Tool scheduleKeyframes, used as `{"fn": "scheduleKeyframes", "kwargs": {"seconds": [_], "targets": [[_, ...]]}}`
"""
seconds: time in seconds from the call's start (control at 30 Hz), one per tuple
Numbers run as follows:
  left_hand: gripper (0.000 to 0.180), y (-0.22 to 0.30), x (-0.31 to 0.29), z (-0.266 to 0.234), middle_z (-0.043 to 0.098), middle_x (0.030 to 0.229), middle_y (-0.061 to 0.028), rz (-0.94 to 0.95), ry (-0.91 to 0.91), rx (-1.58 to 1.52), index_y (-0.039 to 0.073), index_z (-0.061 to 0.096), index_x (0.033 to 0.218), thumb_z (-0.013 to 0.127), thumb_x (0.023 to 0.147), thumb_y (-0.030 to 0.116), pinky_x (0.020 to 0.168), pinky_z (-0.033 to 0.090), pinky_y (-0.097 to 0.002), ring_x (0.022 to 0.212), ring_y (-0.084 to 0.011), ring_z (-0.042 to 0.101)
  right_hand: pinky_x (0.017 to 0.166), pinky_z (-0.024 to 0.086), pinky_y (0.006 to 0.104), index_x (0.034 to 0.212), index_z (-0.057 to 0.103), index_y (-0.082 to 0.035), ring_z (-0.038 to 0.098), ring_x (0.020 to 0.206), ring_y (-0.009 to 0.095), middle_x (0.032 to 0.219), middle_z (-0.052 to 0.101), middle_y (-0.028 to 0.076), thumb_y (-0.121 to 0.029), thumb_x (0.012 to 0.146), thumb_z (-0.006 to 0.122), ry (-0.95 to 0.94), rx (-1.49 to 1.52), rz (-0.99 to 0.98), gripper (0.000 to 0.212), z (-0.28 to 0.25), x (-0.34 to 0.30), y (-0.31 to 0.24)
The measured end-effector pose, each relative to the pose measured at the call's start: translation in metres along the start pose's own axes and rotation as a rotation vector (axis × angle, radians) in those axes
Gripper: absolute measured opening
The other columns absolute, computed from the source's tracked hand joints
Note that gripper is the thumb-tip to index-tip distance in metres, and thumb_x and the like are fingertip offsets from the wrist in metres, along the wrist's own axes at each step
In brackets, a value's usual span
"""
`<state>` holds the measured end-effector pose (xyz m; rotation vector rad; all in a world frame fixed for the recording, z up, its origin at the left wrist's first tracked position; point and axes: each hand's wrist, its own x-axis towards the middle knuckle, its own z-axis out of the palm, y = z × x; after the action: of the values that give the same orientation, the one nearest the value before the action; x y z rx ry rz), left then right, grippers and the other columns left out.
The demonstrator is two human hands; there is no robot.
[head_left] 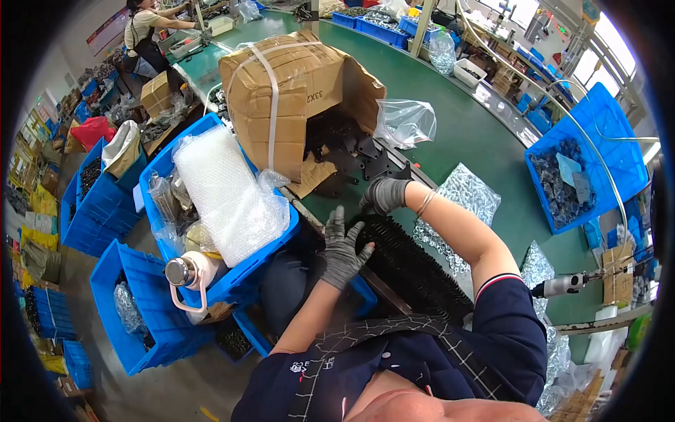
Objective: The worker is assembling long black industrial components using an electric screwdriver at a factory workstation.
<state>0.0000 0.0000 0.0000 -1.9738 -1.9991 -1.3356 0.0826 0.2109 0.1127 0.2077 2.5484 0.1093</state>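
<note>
My left hand (342, 250), in a grey striped glove, is open with its fingers spread beside the near end of a long row of black plates (408, 271). The plates stand packed edge to edge along the green table's front edge. At the far end of that row my right hand (387, 195), gloved alike, has its fingers curled down; what they grip, if anything, is hidden. Just beyond it, loose flat black plates (342, 158) spill from the torn open side of a big cardboard box (271, 105) bound with white strapping.
Bags of shiny metal parts (467, 197) lie right of the row, below a clear plastic bag (406, 123). At left a blue crate (151, 186) carries bubble wrap (221, 186) and a white tumbler (200, 271). A tilted blue bin (587, 162) stands right. Another person (151, 35) works far left.
</note>
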Motion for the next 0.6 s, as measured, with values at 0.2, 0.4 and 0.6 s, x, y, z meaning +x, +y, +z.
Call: {"fn": "scheduleKeyframes", "kwargs": {"seconds": [0.2,0.4,0.6], "targets": [[0.064,0.007,0.006,-0.007,0.054,0.128,-0.0181,0.006,-0.135,-0.004,0.010,0.059,0.128,0.071,0.074,0.041,0.111,0.026,-0.0529,0.122,-0.0336,0.048,0.076,0.053,0.0439,0.122,0.063,-0.017,0.066,0.084,0.037,0.097,0.071,0.013,-0.027,0.075,0.069,0.368,0.314,0.359,0.049,0.011,0.038,0.016],[0.063,0.002,0.002,0.001,0.054,0.129,-0.0183,-0.071,-0.088,-0.101,0.012,0.058,0.129,0.070,0.075,0.042,0.111,0.025,-0.0533,0.123,-0.0335,0.048,0.072,0.054,0.0453,0.108,0.068,-0.008,0.067,0.081,0.037,0.093,0.070,0.016,-0.025,0.071,0.070,1.001,0.336,0.162,0.040,0.006,0.043,-0.006],[0.063,0.010,0.013,-0.010,0.054,0.128,-0.0166,0.037,0.058,0.119,0.014,0.057,0.131,0.068,0.077,0.045,0.113,0.022,-0.0536,0.123,-0.0331,0.048,0.074,0.054,0.0452,0.121,0.059,-0.009,0.068,0.079,0.034,0.087,0.070,0.017,-0.039,0.074,0.071,-0.068,0.068,0.082,0.057,-0.003,0.022,0.015]]}}
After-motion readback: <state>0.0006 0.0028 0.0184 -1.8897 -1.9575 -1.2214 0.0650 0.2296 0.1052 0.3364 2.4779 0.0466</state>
